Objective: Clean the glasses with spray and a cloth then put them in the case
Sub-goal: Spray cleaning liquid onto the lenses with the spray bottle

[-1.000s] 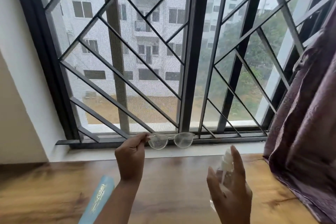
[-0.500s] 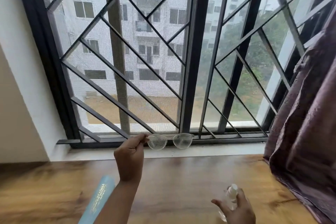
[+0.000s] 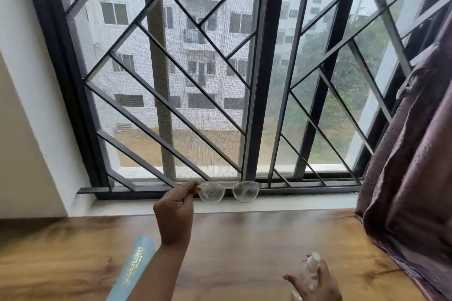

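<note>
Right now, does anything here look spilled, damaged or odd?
Only the glasses stand out: both lenses look speckled with fine droplets or haze, which suits fresh spray rather than damage. The left hand pinches them at one end, level. The right hand holds the spray bottle low. I see no spill.

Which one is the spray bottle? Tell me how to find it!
Look at the wooden table under the big barred window, then to its near right side. There the right hand holds the spray bottle: small, see-through, with a white cap, unlike the long blue case on the left.
</note>
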